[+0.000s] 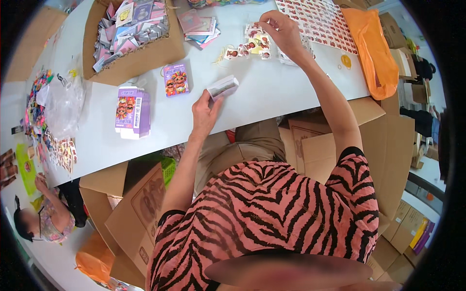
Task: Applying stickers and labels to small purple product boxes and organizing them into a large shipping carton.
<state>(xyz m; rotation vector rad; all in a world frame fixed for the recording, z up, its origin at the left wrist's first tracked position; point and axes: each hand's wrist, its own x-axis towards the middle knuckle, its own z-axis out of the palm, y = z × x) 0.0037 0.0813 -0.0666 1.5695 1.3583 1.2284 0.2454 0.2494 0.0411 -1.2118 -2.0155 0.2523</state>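
My left hand is closed around a small box held just above the white table, its pale open end tipped up and its inside looking grey. Farther off to the right, my right hand pinches at the edge of a pile of small clear packets with red figures printed on them. Its fingertips appear to grip one packet, though they partly cover it. On the table left of my left hand lie a purple printed box and a stack of flat purple boxes.
A cardboard carton full of small cards stands at the far left, cards beside it. A sticker sheet and an orange bag lie at the right. Open cartons flank my legs. Another person sits at far left.
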